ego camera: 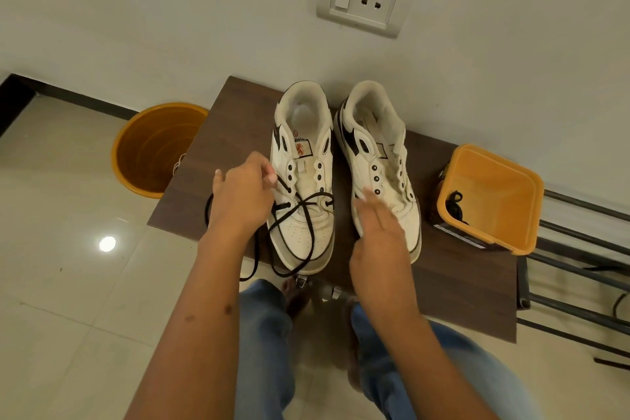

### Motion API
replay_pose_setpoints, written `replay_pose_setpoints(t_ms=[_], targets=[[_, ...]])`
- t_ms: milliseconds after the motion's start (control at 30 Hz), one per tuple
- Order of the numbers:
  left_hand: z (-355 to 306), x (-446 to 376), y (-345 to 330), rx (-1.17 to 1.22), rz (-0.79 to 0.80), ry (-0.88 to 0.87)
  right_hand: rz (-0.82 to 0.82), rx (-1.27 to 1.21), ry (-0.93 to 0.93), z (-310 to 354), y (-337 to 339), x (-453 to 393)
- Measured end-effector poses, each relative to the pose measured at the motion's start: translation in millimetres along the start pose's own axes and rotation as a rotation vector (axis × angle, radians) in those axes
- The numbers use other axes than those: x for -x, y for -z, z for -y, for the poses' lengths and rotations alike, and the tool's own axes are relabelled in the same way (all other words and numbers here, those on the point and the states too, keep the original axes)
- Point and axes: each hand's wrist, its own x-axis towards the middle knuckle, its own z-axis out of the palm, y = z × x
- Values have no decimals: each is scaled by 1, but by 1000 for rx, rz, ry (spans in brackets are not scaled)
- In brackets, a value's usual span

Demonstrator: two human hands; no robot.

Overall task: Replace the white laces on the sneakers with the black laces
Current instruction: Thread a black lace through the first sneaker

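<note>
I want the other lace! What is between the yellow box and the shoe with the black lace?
In the head view, the unlaced shoe stands between the yellow box and the shoe with the black lace. The right hand rests on its toe.

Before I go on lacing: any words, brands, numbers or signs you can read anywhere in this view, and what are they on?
None can be read.
Left sneaker's tongue label: red emblem, with dark lettering too blurred to read.
Right sneaker's tongue label: too blurred.
Box under the yellow container: print too small.
</note>
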Motion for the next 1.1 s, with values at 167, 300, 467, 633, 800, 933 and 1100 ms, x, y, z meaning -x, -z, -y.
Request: replay_pose_setpoints(t_ms=[167,300,467,633,800,933,1100], targets=[[1,0,6,-17,-6,38,148,-87,131,9,-21,16],[9,4,25,181,-448,265,80,-5,88,10,-29,19],[24,2,35,-27,-291,208,189,67,80,16,-24,17],[-3,2,13,-78,147,-13,312,28,122,20,-28,26],[3,1,17,-83,-189,86,323,112,149,19,-41,29],[31,2,44,-6,-682,362,415,216,117,24,-37,27],[19,0,26,-107,-79,10,437,225,101,30,-38,26]])
